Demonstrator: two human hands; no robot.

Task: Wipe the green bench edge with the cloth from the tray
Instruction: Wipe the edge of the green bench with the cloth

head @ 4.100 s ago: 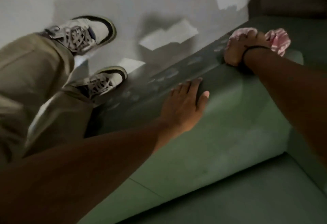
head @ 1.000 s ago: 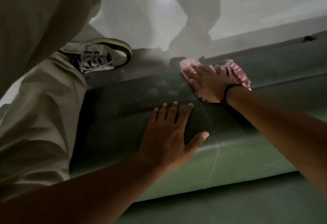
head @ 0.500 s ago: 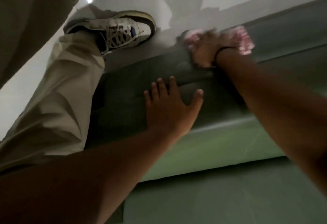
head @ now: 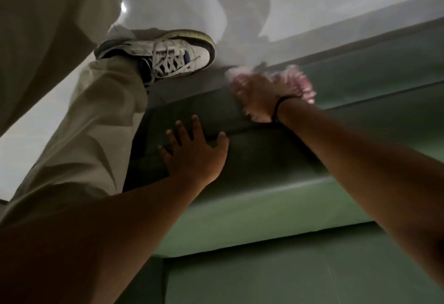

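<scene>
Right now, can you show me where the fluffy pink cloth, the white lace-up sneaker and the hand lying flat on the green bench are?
fluffy pink cloth (head: 303,82), head view, frilly end beside the wrist.
white lace-up sneaker (head: 179,56), head view, on the laces.
flat left hand (head: 195,155), head view, back of the hand.

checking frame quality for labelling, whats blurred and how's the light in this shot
Head view: dim overall; the right hand and pink cloth are smeared by motion blur, the left hand and shoe are sharper; a small bright glare spot on the pale floor; shadows darken the green bench edge.
</scene>
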